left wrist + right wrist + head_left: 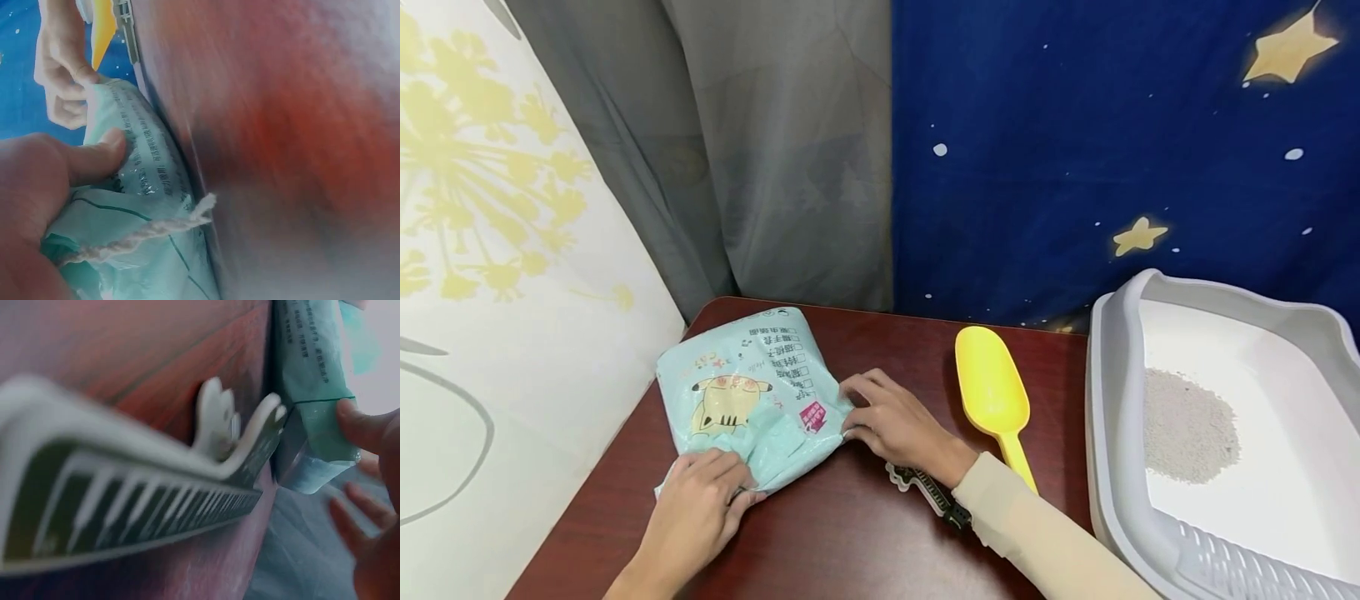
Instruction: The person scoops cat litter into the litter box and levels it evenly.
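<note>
A light teal plastic bag (737, 392) printed with a cartoon cat lies on the dark red table (820, 542). My left hand (700, 500) grips its near edge, where the plastic is creased. In the left wrist view a white twisted cord (137, 240) lies across the bag beside the left thumb. My right hand (891, 421) holds the bag's right corner, thumb on the side facing me. Below that wrist lies a flat dark green strip (928, 487) with a white edge and light bars, partly hidden by the forearm. Its kind is unclear.
A yellow scoop (992, 379) lies right of the bag, its handle partly behind my right forearm. At the far right stands a grey and white litter box (1112, 467) with a pile of grey litter (1187, 425) inside. Grey and blue curtains hang behind the table.
</note>
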Action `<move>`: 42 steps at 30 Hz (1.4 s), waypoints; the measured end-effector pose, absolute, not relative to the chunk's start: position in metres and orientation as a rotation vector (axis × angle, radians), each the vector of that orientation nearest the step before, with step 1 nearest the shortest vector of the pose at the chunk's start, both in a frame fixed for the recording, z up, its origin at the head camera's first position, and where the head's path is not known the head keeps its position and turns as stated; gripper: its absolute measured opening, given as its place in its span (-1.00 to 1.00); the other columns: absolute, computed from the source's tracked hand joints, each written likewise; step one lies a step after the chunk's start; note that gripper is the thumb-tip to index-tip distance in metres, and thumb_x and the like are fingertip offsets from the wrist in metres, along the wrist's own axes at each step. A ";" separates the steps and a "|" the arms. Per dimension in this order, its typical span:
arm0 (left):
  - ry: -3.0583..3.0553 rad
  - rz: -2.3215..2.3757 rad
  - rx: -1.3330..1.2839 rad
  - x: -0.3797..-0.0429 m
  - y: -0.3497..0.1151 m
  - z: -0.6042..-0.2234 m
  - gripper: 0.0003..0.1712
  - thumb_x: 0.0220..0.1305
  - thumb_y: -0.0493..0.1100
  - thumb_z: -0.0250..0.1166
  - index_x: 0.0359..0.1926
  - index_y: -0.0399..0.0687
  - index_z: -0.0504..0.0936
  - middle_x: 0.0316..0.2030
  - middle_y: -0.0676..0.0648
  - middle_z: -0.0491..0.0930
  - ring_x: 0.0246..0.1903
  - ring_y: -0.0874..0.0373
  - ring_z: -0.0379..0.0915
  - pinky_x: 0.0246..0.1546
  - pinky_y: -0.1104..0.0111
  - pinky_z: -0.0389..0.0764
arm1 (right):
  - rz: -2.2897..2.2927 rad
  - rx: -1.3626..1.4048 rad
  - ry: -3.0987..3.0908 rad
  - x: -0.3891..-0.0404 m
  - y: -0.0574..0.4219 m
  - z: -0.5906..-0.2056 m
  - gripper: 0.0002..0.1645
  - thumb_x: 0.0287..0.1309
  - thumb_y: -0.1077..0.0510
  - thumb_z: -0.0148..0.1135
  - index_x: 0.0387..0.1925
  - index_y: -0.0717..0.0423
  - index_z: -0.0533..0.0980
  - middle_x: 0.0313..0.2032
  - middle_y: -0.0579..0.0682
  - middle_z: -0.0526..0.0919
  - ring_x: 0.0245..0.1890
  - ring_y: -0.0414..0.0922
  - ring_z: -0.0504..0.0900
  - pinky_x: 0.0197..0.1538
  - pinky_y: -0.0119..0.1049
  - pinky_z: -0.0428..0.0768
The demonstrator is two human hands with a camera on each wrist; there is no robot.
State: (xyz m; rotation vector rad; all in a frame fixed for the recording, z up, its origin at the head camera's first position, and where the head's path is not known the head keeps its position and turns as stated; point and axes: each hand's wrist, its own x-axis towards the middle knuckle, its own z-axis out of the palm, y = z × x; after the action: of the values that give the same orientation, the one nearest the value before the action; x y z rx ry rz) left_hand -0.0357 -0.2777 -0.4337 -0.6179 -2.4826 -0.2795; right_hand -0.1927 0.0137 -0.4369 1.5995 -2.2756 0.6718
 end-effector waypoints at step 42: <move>-2.539 -0.341 -0.603 -0.040 -0.282 -0.437 -0.53 0.01 -0.30 0.61 -0.04 0.24 0.94 -0.31 0.24 0.75 -0.30 0.22 0.68 -0.26 0.15 0.56 | 0.838 1.591 -2.473 -0.197 0.017 -0.425 -0.93 0.37 0.23 0.52 -0.16 0.02 0.82 -0.22 -0.14 0.80 -0.16 -0.17 0.74 0.01 -0.25 0.70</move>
State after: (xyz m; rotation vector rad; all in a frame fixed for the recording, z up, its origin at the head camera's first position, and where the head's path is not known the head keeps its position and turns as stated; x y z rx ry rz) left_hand -0.0401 -0.2821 -0.4368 -0.6028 -2.5388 -0.3410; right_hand -0.1973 0.0175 -0.4248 1.5908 -2.4731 0.8375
